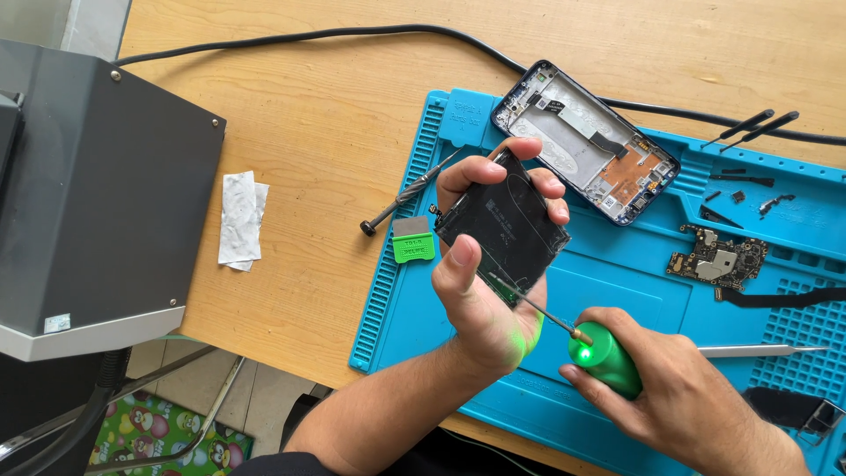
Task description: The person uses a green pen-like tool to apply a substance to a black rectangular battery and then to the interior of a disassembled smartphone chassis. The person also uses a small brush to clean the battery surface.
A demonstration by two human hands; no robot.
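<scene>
While the black phone part (504, 225) was gripped in the left hand (480, 291) above the blue mat (617, 291), a green-handled screwdriver (604, 357), clasped by the right hand (679, 397), was set to its edge.

Open phone frame (586, 141), circuit board (718, 260), loose screwdriver (407, 196), green pry tool (413, 247) on blue mat (617, 282); grey machine (88, 203) left.

The flat rectangular battery (504, 225) is black; the round-handled precision tool (606, 358) is bright green with a glowing green spot and casts green light on the palm; the ridged silicone work mat (617, 273) is sky blue; the small plastic scraper (413, 241) is green and grey; the wooden tabletop (326, 115) is pale tan with grain; the opened phone frame (586, 141) is dark blue with a copper patch
</scene>
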